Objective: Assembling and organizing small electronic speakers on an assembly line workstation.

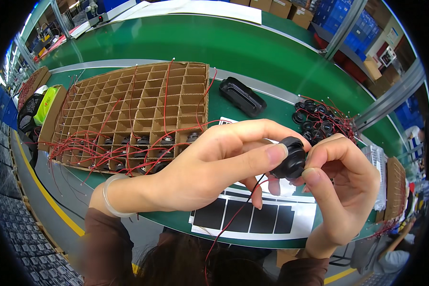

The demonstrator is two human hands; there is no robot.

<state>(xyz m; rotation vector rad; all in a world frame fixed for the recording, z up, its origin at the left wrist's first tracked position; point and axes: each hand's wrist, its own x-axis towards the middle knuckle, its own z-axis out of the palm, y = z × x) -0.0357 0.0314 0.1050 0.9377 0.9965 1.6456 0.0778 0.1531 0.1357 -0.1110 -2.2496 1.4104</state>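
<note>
Both hands pinch one small black speaker [290, 157]: left hand [209, 167], right hand [341, 190]. At ten o'clock, a cardboard grid tray [143, 100] holds about eight speakers with red wires in its near cells.

Factory assembly line: green conveyor belt [233, 47], cardboard divider tray [143, 105] of wired parts

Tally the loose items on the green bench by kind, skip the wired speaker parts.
Cardboard grid tray: 1
Black oblong plastic housing: 1
White sheet of black rectangular pads: 1
Total: 3
The left hand and right hand hold one small black speaker, not counted.
</note>
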